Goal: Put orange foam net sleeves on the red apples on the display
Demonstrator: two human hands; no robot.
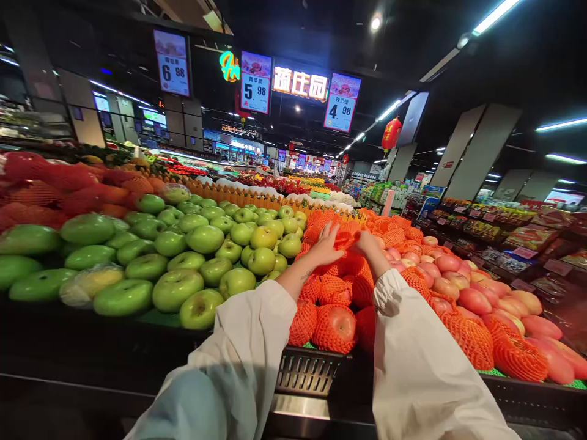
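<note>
My left hand point(326, 245) reaches over a heap of fruit in orange foam nets. Its fingers and thumb are around an orange foam net point(345, 235). My right hand point(367, 244) comes at the same net from the right, fingers bent in against it and their tips hidden. Whether a fruit sits inside that net, I cannot tell. Nearer to me, below my hands, lies a reddish apple point(342, 327) in an orange net. Green apples point(206, 238) are piled left of my left hand, and bare pink-red apples point(449, 264) lie right of my right hand.
A black slotted crate edge point(308, 374) runs along the front of the display. Red-netted fruit point(50, 183) is heaped at the far left. Behind the apples stands a low brown picket divider point(229, 194). Price screens point(255, 82) hang overhead, and packaged goods point(523, 235) fill shelves at right.
</note>
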